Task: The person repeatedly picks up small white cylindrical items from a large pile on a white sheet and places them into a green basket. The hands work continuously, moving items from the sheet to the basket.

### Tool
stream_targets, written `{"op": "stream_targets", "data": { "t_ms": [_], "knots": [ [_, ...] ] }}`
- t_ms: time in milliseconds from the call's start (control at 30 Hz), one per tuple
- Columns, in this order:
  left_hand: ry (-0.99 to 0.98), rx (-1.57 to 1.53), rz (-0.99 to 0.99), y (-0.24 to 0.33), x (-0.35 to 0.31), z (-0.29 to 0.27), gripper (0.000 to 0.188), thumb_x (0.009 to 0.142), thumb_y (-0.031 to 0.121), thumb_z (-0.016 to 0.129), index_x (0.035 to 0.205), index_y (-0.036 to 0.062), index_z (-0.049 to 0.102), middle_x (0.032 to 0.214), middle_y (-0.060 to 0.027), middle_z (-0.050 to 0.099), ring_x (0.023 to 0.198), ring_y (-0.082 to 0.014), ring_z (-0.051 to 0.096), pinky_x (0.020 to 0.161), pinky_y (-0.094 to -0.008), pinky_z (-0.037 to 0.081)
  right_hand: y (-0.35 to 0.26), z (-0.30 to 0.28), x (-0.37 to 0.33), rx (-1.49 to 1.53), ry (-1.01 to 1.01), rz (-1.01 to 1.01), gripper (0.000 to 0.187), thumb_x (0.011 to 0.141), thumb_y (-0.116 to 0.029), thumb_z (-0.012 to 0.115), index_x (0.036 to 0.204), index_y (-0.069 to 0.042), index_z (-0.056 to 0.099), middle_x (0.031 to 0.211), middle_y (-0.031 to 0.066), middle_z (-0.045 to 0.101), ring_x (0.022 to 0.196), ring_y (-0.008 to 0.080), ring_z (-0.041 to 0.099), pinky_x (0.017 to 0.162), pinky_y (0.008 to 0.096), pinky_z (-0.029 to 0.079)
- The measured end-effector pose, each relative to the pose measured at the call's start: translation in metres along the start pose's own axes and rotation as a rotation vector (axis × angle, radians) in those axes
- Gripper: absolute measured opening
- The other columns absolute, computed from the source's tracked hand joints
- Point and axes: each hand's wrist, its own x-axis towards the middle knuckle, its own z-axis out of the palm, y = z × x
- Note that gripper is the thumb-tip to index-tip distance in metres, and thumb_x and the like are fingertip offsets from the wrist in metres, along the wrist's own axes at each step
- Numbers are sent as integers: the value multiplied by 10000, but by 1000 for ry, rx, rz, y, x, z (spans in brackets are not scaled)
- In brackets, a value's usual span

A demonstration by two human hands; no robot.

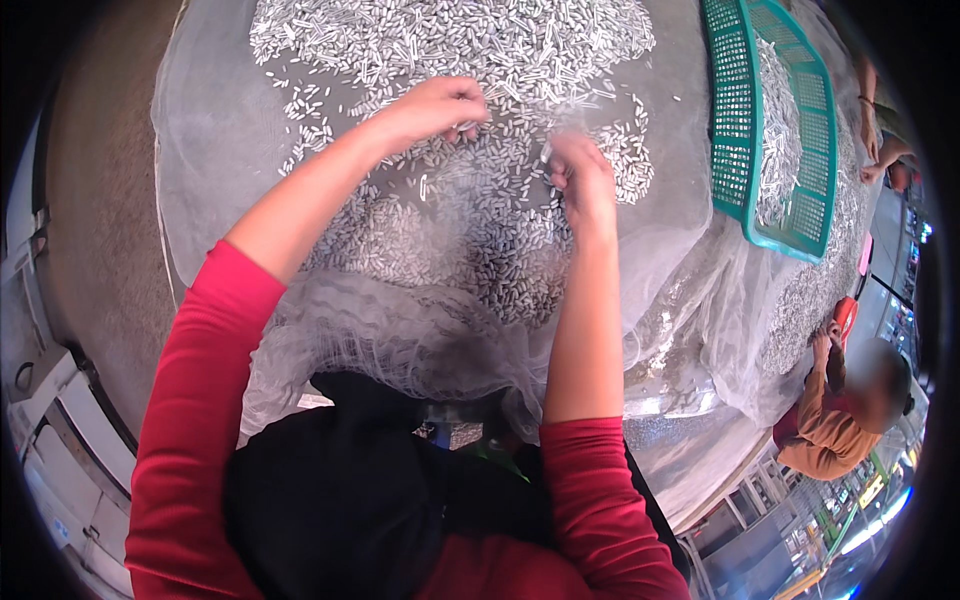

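Observation:
Many small, silvery, rod-shaped metal pieces [450,45] lie spread on a table covered with pale netting [235,150]. Over the middle of the spread, my left hand [440,107] has its fingers curled together low among the pieces; what they grip is mostly hidden. My right hand [583,172] is closed a little to the right, somewhat blurred, with a small light piece showing at its fingertips. Between the hands and nearer to me lies a denser, greyer layer of short pieces [520,250]. One larger pale loop-shaped bit [424,187] sits below my left hand.
A green plastic basket [733,110] with more silvery pieces stands at the right. Bunched netting [390,310] hangs along the near table edge. At far right a person in a brown top [830,430] works by a red object [846,315]; another person's hands [875,150] show above.

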Motion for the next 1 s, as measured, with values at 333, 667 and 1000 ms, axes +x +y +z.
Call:
{"op": "stream_targets", "data": {
  "t_ms": [333,667,1000],
  "knots": [
    [329,406,-122,-39,-86,25,110,819,123,620,862,22,632,723,-63,605,656,-184,595,602,-317,470,9,27,-25,264,-556,209,161,813,-115,596,952,-37,574,935,60,597,777,180,563,630,280,432],
    [399,888,-38,-45,-90,56,179,794,119,656,939,42,584,939,-150,595,861,-361,612,744,-444,498,2,81,-24,-1473,-383,-292,225,759,-188,682,984,-190,680,1014,93,650,944,298,628,809,412,508],
    [125,497,-200,-42,-100,9,206,771,231,702,830,42,641,819,-124,663,813,-276,644,735,-390,491,0,58,-21,-1148,-364,-133,210,719,-184,749,892,-100,666,845,88,640,770,245,627,702,366,495]
  ]
}}
